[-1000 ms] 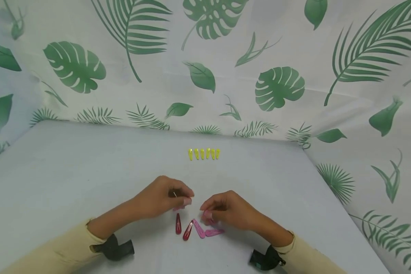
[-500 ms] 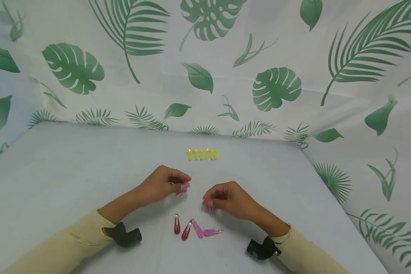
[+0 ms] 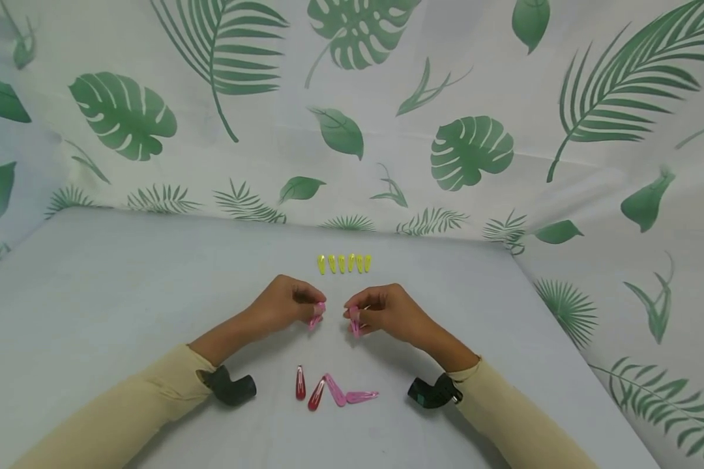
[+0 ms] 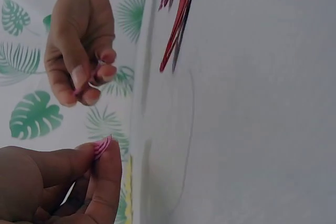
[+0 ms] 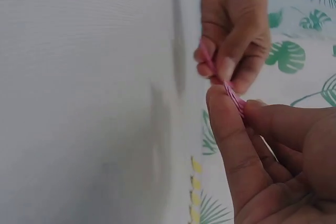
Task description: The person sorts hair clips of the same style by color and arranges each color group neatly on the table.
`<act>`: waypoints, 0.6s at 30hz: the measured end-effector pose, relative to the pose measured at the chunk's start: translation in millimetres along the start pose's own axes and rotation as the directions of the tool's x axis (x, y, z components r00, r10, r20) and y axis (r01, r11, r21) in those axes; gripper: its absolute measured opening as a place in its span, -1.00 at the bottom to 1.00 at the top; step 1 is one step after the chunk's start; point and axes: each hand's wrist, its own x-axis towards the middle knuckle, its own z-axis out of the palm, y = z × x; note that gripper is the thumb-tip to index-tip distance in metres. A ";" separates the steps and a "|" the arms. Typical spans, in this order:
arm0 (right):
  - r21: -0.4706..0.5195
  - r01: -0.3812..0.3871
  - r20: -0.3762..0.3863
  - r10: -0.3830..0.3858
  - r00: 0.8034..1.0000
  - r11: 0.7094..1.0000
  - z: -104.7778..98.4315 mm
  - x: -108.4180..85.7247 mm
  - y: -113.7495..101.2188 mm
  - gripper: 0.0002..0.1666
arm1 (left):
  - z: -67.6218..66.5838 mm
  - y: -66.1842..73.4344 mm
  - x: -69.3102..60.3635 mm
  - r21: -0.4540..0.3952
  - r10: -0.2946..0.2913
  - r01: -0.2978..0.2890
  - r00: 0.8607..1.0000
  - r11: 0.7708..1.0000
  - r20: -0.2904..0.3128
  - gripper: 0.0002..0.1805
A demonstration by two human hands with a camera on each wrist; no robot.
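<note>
My left hand (image 3: 283, 303) pinches a pink snap hair clip (image 3: 317, 316) between thumb and fingertips, raised over the table. Facing it, my right hand (image 3: 390, 312) pinches a second pink hair clip (image 3: 354, 321); a small gap separates the two hands. Seen from the left wrist, the left hand's clip (image 4: 103, 148) shows only its edge past the fingertips. The right wrist view has the right hand's clip (image 5: 234, 99) between thumb and forefinger. Nearer to me lie two red hair clips (image 3: 300, 382) and two more pink hair clips (image 3: 336, 389).
Several yellow hair clips (image 3: 341, 263) stand in a row beyond the hands. The white-covered table (image 3: 123, 280) meets a leaf-printed cloth (image 3: 387, 143) at its back and right sides. A black wrist camera (image 3: 231, 387) sits on each forearm.
Both hands have moved away from the red and pink clips toward the yellow row, carrying their pink clips. The held clips now show more clearly. The clips on the table stay put.
</note>
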 end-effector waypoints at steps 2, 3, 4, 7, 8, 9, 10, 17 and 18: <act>-0.021 0.003 -0.002 -0.003 1.000 1.000 -0.5 2.9 -2.3 -0.75 | -1.4 -2.4 3.8 0.012 -0.019 0.019 1.000 1.000 -0.012 -0.82; -0.031 0.007 0.000 -0.007 1.000 0.999 -0.4 4.0 -3.5 -0.75 | -2.4 -4.1 6.0 0.019 -0.029 0.029 0.999 0.999 -0.025 -0.84; -0.041 0.018 0.001 -0.018 1.000 0.999 -0.3 5.2 -4.5 -0.75 | -3.8 -4.6 8.3 0.018 -0.040 0.041 0.999 0.999 -0.036 -0.85; -0.061 0.038 -0.001 -0.038 0.999 0.997 0.3 9.4 -6.7 -0.77 | -6.7 -7.4 16.3 0.002 -0.072 0.072 0.995 0.997 -0.064 -0.88; -0.060 0.041 -0.003 -0.041 0.999 0.997 0.3 11.1 -6.4 -0.77 | -7.0 -7.8 19.0 -0.020 -0.084 0.083 0.994 0.996 -0.068 -0.89; -0.059 0.044 -0.007 -0.044 0.999 0.997 -0.1 13.0 -5.6 -0.78 | -7.2 -8.5 21.8 -0.040 -0.093 0.090 0.993 0.995 -0.070 -0.89; -0.057 0.040 -0.014 -0.041 0.999 0.998 -0.7 15.2 -4.6 -0.79 | -7.1 -8.5 24.3 -0.062 -0.101 0.097 0.993 0.993 -0.068 -0.89; -0.063 -0.017 -0.075 0.012 0.997 0.998 -8.9 33.2 3.8 -0.81 | -2.9 -6.4 37.8 -0.153 -0.155 0.145 0.986 0.978 -0.058 -0.88; -0.069 -0.024 -0.085 0.018 0.996 0.997 -10.1 35.7 4.7 -0.81 | -2.2 -6.5 39.4 -0.153 -0.155 0.145 0.986 0.978 -0.059 -0.88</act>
